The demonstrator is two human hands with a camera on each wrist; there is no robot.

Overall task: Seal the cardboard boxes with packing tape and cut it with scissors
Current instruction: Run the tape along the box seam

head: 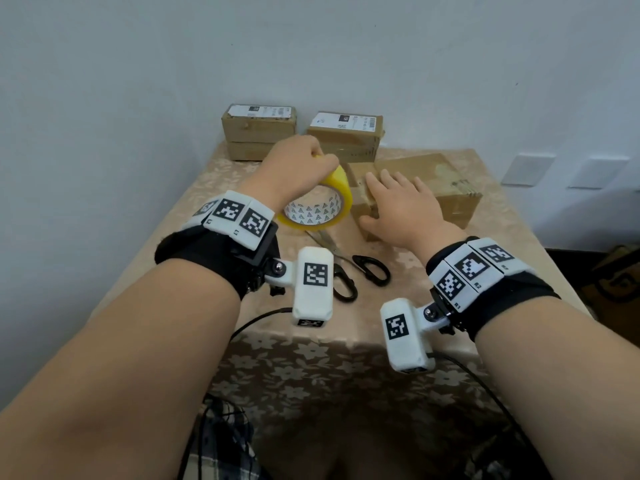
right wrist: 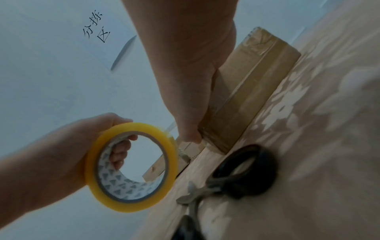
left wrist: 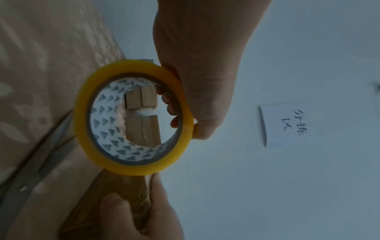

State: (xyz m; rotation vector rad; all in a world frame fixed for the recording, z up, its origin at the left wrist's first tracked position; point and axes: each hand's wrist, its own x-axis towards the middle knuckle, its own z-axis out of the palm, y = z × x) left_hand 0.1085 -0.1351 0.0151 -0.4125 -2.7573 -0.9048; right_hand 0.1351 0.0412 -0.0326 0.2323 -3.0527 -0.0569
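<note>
My left hand [head: 298, 164] grips a yellow roll of packing tape [head: 320, 202] from above, fingers curled through its core [left wrist: 168, 104]; the roll [right wrist: 131, 167] hangs just left of a cardboard box [head: 433, 188]. My right hand [head: 398, 202] lies flat on that box's near-left end, fingers straight, thumb down its side [right wrist: 189, 134]. The box [right wrist: 246, 97] carries old tape on its top. Black-handled scissors [head: 349, 268] lie on the table in front of the box, beneath the roll; they show again in the right wrist view [right wrist: 236, 175].
Two stacked cardboard boxes [head: 259, 133] and another labelled box [head: 346, 136] stand at the table's far edge by the wall. The table [head: 502, 258] has a beige floral cloth. A paper note [left wrist: 285, 123] hangs on the wall. Cables trail off the near edge.
</note>
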